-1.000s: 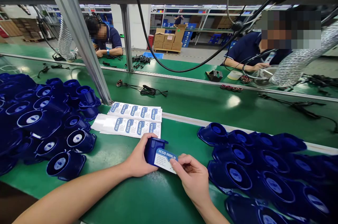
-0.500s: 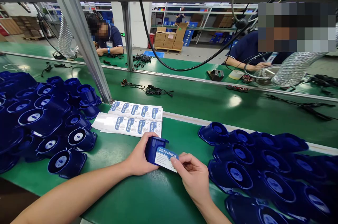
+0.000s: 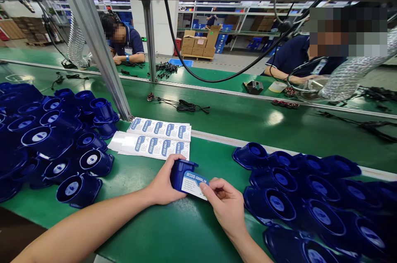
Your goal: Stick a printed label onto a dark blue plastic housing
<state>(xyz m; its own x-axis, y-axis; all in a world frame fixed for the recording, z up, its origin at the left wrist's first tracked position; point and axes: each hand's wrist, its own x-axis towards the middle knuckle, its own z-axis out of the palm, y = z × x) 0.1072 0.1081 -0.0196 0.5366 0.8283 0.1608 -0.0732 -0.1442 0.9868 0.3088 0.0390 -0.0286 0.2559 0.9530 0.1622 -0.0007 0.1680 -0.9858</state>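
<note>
My left hand [image 3: 167, 182] is wrapped round a dark blue plastic housing [image 3: 178, 174], thumb and fingers on its sides, just above the green bench. In my right hand [image 3: 226, 203], a blue-and-white label [image 3: 192, 184] reading "DC52Q-5000L/H" is pinched by its right end between thumb and fingers. The label lies over the housing's right side; whether its left part is stuck down I cannot tell. Behind my left hand, sheets of the same labels [image 3: 158, 137] rest on the bench.
Blue housings are piled at the left [image 3: 49, 139], and several more housings [image 3: 276, 203] stand at the right. A metal post [image 3: 96, 44] rises beyond the left pile. A cable bundle [image 3: 186, 106] lies on the belt. Two co-workers sit opposite; a black cable [image 3: 198, 77] hangs down.
The label and my right hand have shifted very slightly left and up, closer to the housing. My left hand keeps the same hold. The cable bundle on the belt has moved right.
</note>
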